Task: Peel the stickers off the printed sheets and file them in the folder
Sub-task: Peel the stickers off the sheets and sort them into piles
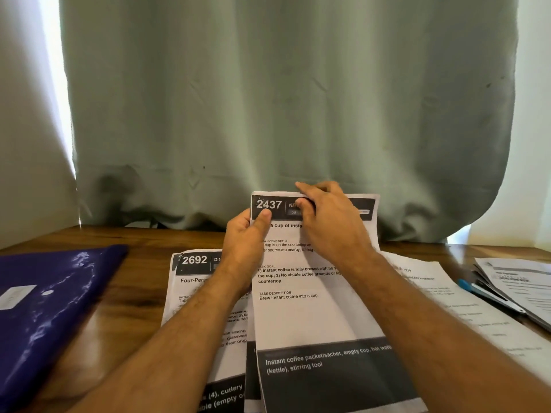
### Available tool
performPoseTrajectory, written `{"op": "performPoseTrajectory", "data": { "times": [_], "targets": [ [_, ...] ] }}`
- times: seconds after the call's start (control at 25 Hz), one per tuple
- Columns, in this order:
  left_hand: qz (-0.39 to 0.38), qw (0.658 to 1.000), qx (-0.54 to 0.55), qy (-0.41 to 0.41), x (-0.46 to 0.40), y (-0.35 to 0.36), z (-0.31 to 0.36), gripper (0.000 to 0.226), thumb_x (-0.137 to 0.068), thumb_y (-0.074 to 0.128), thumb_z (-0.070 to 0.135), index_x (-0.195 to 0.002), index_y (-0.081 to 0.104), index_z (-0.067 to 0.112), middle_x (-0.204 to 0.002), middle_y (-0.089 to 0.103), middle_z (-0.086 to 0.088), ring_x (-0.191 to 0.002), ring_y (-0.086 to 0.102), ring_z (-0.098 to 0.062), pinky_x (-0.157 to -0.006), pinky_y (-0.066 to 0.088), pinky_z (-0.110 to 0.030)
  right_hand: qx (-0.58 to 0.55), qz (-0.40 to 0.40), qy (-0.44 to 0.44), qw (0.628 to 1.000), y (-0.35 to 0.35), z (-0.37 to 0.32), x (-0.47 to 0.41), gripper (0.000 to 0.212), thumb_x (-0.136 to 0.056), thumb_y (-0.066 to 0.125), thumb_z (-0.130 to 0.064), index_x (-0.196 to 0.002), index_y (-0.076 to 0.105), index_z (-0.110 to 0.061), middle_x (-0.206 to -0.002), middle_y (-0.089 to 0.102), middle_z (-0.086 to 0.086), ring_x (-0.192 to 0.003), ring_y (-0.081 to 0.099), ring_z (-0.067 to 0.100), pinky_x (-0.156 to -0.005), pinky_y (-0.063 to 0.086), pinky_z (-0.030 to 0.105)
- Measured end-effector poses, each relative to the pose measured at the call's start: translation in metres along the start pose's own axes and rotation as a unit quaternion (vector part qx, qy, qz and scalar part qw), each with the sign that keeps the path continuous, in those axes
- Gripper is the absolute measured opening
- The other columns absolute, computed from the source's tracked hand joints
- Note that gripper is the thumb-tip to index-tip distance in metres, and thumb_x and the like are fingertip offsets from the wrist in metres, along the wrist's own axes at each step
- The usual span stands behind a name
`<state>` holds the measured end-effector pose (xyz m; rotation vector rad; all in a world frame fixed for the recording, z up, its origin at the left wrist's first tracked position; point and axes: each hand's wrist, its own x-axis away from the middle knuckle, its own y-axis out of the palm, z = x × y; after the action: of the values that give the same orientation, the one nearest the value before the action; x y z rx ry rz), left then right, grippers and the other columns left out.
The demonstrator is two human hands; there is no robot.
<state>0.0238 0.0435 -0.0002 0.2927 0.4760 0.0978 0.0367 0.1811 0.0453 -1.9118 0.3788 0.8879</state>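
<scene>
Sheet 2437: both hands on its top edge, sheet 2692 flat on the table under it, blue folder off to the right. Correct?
One thing is off: the blue folder lies to the left, not the right, as the head view shows. The rest holds: the left hand and right hand both pinch sheet 2437 at its top edge, with sheet 2692 flat on the table under it.

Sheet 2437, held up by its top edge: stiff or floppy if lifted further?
Probably floppy: sheet 2437 is thin printed paper, creased lengthwise, its lower end trailing over the sheets below. Likely light, since the left hand and right hand lift it by pinching the top.
</scene>
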Motion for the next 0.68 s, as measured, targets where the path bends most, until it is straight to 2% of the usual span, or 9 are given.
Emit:
{"op": "performPoseTrajectory", "data": {
  "times": [0.12, 0.2, 0.32, 0.4, 0.48, 0.52, 0.56, 0.64, 0.68],
  "targets": [
    [0.01, 0.995, 0.078, -0.06, 0.001, 0.0, 0.007, 0.021, -0.105, 0.047, 0.021, -0.1, 0.066, 0.013, -0.088, 0.074, -0.017, -0.075, 0.072, -0.031, -0.072, 0.061, -0.048, 0.043, -0.057, -0.023, 0.997, -0.007, -0.01, -0.024, 0.033, -0.104, 0.039, -0.035, -0.127, 0.062, -0.028, -0.109, 0.05, 0.007, -0.096, 0.06, 0.029, -0.093, 0.05, 0.04],
    [0.008, 0.985, 0.136, -0.103, 0.002, -0.001, 0.012, 0.027, -0.105, 0.045, 0.028, -0.111, 0.065, 0.011, -0.094, 0.075, -0.018, -0.078, 0.073, -0.033, -0.07, 0.062, -0.047, 0.071, -0.068, -0.045, 0.994, -0.015, -0.02, -0.036, 0.028, -0.102, 0.044, -0.031, -0.117, 0.068, -0.026, -0.101, 0.055, 0.008, -0.097, 0.059, 0.029, -0.091, 0.049, 0.038],
    [-0.041, 0.961, 0.225, -0.157, 0.006, -0.004, 0.02, 0.058, -0.104, 0.033, 0.051, -0.119, 0.067, 0.006, -0.111, 0.072, -0.024, -0.099, 0.07, -0.042, -0.09, 0.054, -0.054, 0.131, -0.08, -0.075, 0.985, -0.029, -0.04, -0.05, 0.026, -0.098, 0.05, -0.023, -0.108, 0.074, -0.023, -0.102, 0.07, 0.006, -0.097, 0.061, 0.024, -0.09, 0.05, 0.036],
    [-0.087, 0.96, 0.225, -0.144, 0.009, -0.003, 0.016, 0.077, -0.101, 0.017, 0.064, -0.123, 0.067, 0.009, -0.118, 0.07, -0.022, -0.11, 0.067, -0.042, -0.099, 0.048, -0.057, 0.153, -0.101, -0.052, 0.982, -0.04, -0.043, -0.062, 0.027, -0.096, 0.051, -0.024, -0.109, 0.074, -0.022, -0.104, 0.072, 0.005, -0.094, 0.065, 0.025, -0.09, 0.054, 0.038],
    [-0.117, 0.978, 0.117, -0.129, 0.021, 0.006, 0.009, 0.072, -0.102, 0.016, 0.062, -0.12, 0.067, 0.014, -0.115, 0.073, -0.015, -0.111, 0.068, -0.036, -0.097, 0.051, -0.056, 0.173, -0.116, -0.019, 0.978, -0.058, -0.031, -0.066, 0.028, -0.095, 0.051, -0.026, -0.111, 0.073, -0.02, -0.108, 0.072, 0.005, -0.094, 0.066, 0.024, -0.089, 0.055, 0.039],
    [-0.138, 0.985, -0.006, -0.101, 0.028, 0.011, 0.002, 0.061, -0.104, 0.023, 0.056, -0.117, 0.067, 0.017, -0.113, 0.074, -0.01, -0.109, 0.069, -0.03, -0.095, 0.054, -0.054, 0.177, -0.122, -0.009, 0.977, -0.069, -0.018, -0.065, 0.027, -0.095, 0.051, -0.025, -0.11, 0.074, -0.021, -0.108, 0.072, 0.004, -0.094, 0.065, 0.023, -0.089, 0.055, 0.038],
    [-0.183, 0.969, -0.157, -0.058, 0.034, 0.016, -0.005, 0.046, -0.105, 0.032, 0.05, -0.115, 0.068, 0.022, -0.114, 0.074, -0.002, -0.108, 0.069, -0.023, -0.094, 0.055, -0.05, 0.178, -0.128, -0.004, 0.976, -0.081, -0.002, -0.058, 0.027, -0.096, 0.052, -0.023, -0.11, 0.075, -0.022, -0.107, 0.073, 0.003, -0.094, 0.066, 0.022, -0.088, 0.055, 0.036],
    [-0.317, 0.849, -0.422, 0.005, 0.043, 0.024, -0.022, 0.026, -0.102, 0.047, 0.044, -0.121, 0.064, 0.036, -0.124, 0.065, 0.013, -0.109, 0.062, -0.006, -0.096, 0.052, -0.038, 0.158, -0.13, 0.015, 0.979, -0.101, 0.037, -0.035, 0.026, -0.099, 0.052, -0.019, -0.11, 0.075, -0.02, -0.103, 0.073, 0.004, -0.088, 0.067, 0.02, -0.081, 0.056, 0.035],
    [-0.359, 0.799, -0.483, 0.005, 0.045, 0.028, -0.026, 0.028, -0.101, 0.05, 0.045, -0.127, 0.059, 0.041, -0.125, 0.061, 0.016, -0.108, 0.058, -0.001, -0.096, 0.05, -0.032, 0.133, -0.125, 0.034, 0.983, -0.107, 0.06, -0.021, 0.025, -0.1, 0.052, -0.02, -0.109, 0.075, -0.018, -0.101, 0.073, 0.005, -0.081, 0.066, 0.017, -0.074, 0.055, 0.031]
  ]
}}
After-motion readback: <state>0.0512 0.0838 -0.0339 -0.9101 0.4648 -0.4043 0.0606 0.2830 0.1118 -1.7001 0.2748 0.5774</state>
